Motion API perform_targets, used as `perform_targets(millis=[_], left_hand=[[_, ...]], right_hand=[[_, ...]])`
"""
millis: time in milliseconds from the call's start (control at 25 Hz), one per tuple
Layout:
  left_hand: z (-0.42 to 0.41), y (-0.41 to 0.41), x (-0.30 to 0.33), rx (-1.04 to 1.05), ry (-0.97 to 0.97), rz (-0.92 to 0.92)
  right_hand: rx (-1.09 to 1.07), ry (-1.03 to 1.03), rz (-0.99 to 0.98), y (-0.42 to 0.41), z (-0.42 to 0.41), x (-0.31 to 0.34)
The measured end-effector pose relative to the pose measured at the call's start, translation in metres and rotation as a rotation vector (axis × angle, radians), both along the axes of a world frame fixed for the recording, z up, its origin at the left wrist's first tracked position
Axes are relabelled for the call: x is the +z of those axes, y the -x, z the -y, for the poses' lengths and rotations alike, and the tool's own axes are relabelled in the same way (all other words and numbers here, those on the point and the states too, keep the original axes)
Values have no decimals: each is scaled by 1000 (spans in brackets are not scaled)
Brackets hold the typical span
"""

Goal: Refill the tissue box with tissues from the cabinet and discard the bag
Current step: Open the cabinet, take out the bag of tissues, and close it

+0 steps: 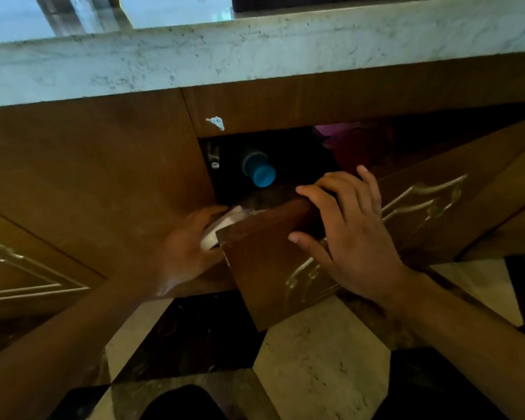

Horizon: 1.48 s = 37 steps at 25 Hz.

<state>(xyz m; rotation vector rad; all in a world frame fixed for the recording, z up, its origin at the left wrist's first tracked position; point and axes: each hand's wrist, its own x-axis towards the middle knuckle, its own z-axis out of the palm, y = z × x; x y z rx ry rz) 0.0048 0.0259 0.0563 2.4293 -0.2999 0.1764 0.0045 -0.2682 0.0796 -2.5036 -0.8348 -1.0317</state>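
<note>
The right hand (350, 234) is curled over the top edge of the open cabinet door (264, 268), its grip closed on the wood. The left hand (191, 247), blurry, has its grip around a white tissue pack (222, 225) at the cabinet's dark opening, left of the door.

A pale grey-veined marble desk (255, 53) runs across the top, its thick front edge overhanging brown wooden panelling (88, 165) with raised gilt mouldings (19, 268). Below lies a polished stone floor (315, 359) of cream and dark brown tiles. Cool daylight glints on the desk; the panelling is shaded.
</note>
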Motion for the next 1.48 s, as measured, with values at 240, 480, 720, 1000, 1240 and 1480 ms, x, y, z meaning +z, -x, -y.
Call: perform_targets(millis=[240, 480, 720, 1000, 1240, 1480], left_hand=[[-42, 25, -38, 388, 52, -149], [-35, 39, -60, 484, 73, -168], [-35, 33, -79, 635, 37, -101], [-34, 33, -87, 717, 68, -47], [-39, 29, -101, 572, 70, -14], [-34, 30, -105, 542, 55, -6]], right_hand=[[3, -155, 88, -22, -18, -2], [-70, -368, 191, -50, -51, -19], [26, -422, 67, -89, -68, -31], [-4, -459, 37, -108, -85, -34], [-34, -441, -6, -112, -93, -28], [-44, -426, 6, -114, -94, -27]])
